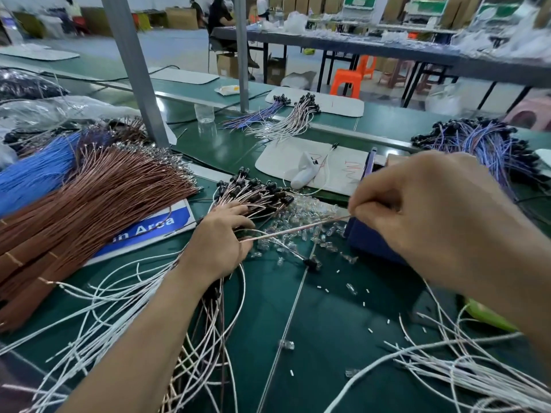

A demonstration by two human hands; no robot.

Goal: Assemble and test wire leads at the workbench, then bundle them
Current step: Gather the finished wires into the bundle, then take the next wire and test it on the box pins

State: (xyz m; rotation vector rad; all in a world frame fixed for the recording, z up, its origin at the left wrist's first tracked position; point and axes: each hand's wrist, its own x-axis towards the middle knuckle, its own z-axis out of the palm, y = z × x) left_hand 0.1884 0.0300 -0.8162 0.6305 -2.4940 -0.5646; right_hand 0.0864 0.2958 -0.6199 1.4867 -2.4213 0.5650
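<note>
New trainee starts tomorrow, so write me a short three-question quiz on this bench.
1. True or false: the right hand pinches a thin wire.
2. The large wire bundle beside the left hand is: A brown, B green, C yellow.
3. Fill in: the left hand's fingers touch a pile of leads with ____ caps.
Key: 1 true; 2 A; 3 black.
</note>
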